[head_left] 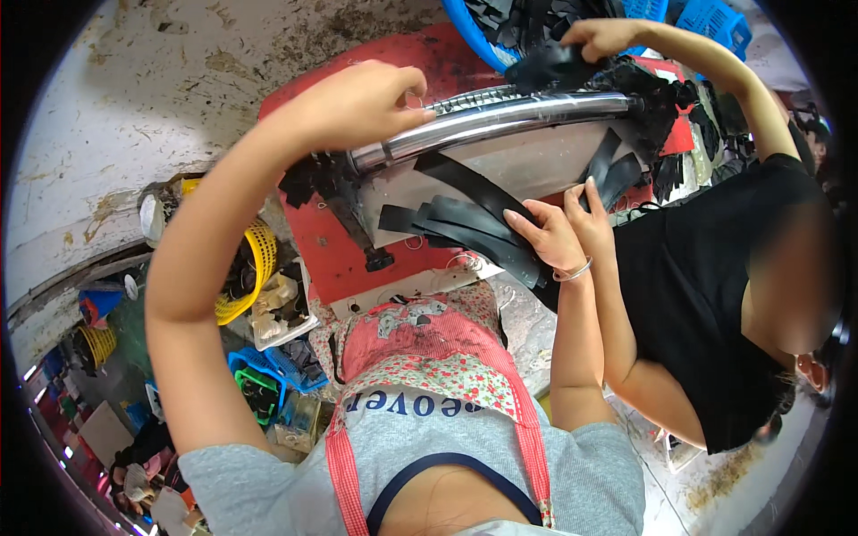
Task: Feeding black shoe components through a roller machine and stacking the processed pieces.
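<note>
My left hand [386, 103] is raised over the left end of a shiny metal roller [500, 119]. Its fingers curl in toward the thumb, and whatever they may hold is too small to make out. Lower on the pale worktop, my right hand [552, 239] grips a fanned bunch of black strips [483, 223]. Beside it, a co-worker's hand [592, 214] holds more black strips [615, 174]. The co-worker's other hand [603, 37] grasps a dark bundle [554, 67] behind the roller.
A blue basket [474, 36] of black pieces stands behind the roller. A red surface [313, 255] surrounds the worktop. Yellow [261, 268] and blue baskets [299, 371] sit low on my left. The co-worker in black [684, 295] is close on my right.
</note>
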The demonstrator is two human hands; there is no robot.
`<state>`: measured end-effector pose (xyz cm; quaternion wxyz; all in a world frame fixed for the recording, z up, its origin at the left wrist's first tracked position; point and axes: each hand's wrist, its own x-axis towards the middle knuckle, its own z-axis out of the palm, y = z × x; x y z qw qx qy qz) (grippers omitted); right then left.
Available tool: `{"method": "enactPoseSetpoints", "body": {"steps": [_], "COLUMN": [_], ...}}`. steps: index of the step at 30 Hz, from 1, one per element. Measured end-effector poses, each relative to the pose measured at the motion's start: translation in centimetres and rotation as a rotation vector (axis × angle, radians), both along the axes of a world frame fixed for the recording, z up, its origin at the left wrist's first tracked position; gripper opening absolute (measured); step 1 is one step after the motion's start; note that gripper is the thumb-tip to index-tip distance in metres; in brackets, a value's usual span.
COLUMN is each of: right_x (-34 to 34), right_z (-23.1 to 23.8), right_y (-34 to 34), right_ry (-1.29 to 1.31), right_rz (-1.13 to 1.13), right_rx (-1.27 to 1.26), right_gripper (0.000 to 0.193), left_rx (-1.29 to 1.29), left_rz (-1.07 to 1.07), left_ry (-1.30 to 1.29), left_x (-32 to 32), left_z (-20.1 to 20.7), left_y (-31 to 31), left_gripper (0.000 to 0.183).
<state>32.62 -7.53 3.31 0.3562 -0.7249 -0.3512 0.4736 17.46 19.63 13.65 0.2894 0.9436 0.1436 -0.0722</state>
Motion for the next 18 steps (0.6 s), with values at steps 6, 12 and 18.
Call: {"method": "enactPoseSetpoints", "body": {"steps": [6, 12, 18], "right_x": [-0.4, -1.2, -2.4], "right_z": [-0.8, 1.1, 0.3], "right_y": [-0.8, -0.2, 0.3], "right_ry": [0.057, 0.211, 0.064], "right_rz": [-0.145, -0.037, -0.12], "right_rx": [0.006, 0.082, -0.035], "right_gripper": [0.024, 0.021, 0.022], "left_rx": [-0.249, -0.236, -0.091], "left_rz": [-0.115, -0.212, -0.054], "left_ry": [0.317, 0.36, -0.076], "left_x": [5.7, 6.2, 5.3], "left_z": [-6.1, -9.8, -9.6], "left_y": [3.1, 3.6, 4.7], "left_gripper": [0.032, 0.028, 0.021]}}
